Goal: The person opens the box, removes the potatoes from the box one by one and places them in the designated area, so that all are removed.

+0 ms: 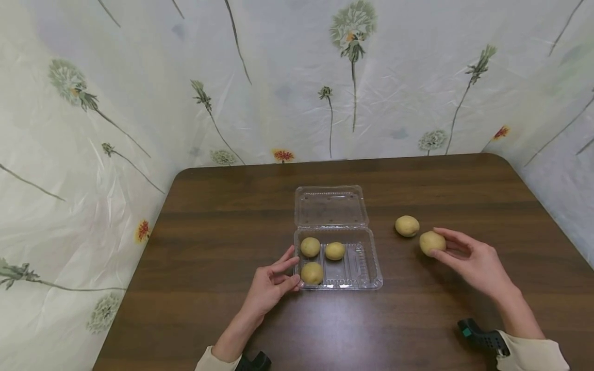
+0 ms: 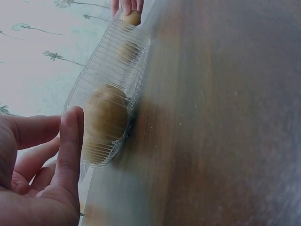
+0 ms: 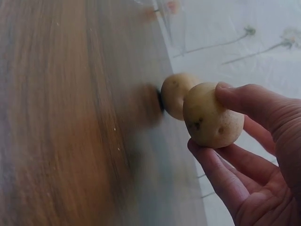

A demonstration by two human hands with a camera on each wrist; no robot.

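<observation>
My right hand [image 1: 475,260] grips a small yellow potato [image 3: 214,115] between thumb and fingers. Just behind it, another potato [image 1: 407,226] rests on the table. Left of these lies a clear plastic clamshell container [image 1: 357,260], its lid [image 1: 330,206] folded back toward the far side. Three potatoes sit inside: one at the back left [image 1: 310,247], one at the front left [image 1: 312,273] and one near the middle [image 1: 334,251]. My left hand [image 1: 274,283] holds the container's left edge, thumb by the front corner. In the left wrist view the potatoes show through the ribbed wall.
The dark wooden table [image 1: 223,226] has rounded far corners. Behind it and along its sides hangs a pale sheet [image 1: 278,113] printed with dandelions. Each wrist wears a black strap mount, the right one [image 1: 482,337] close over the table.
</observation>
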